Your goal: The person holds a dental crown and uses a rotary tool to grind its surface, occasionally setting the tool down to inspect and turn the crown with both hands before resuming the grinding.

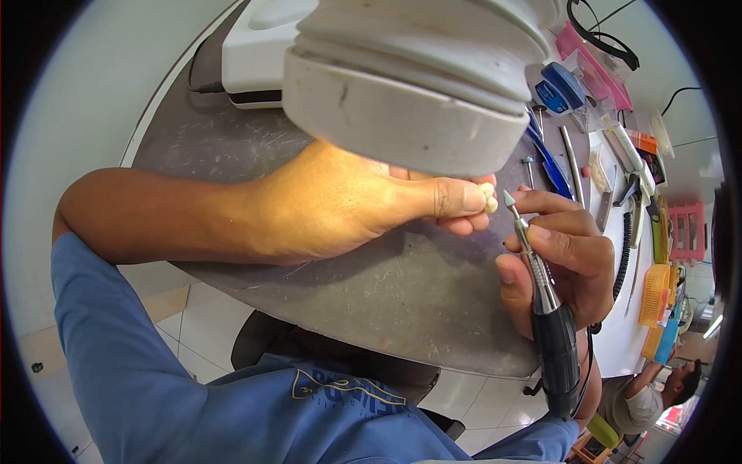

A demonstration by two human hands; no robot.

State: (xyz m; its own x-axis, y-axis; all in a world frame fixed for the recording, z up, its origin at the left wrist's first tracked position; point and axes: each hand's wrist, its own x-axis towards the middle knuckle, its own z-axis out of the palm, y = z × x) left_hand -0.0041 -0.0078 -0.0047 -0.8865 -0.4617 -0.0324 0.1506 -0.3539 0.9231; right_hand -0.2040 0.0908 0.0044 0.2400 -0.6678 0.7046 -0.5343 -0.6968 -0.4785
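My left hand (pixel 363 193) pinches a small cream-coloured piece shaped like a few joined teeth, a dental bridge (pixel 488 198), between thumb and fingers. Part of that hand lies hidden behind a lamp head. In my right hand (pixel 568 255) is a rotary handpiece (pixel 546 298) with a black grip and a metal nose, held like a pen. Its pale pointed grinding tip (pixel 508 199) is close beside the bridge, with a narrow gap visible between them. A cord runs down from the handpiece along my wrist.
A white lamp head (pixel 410 108) hangs over the grey worktop (pixel 371 309). Behind it stands a white box-like device (pixel 259 54). On the right are a blue container (pixel 560 87), slim metal tools (pixel 573 162), and yellow baskets (pixel 655 294). Another person (pixel 653 398) sits farther off.
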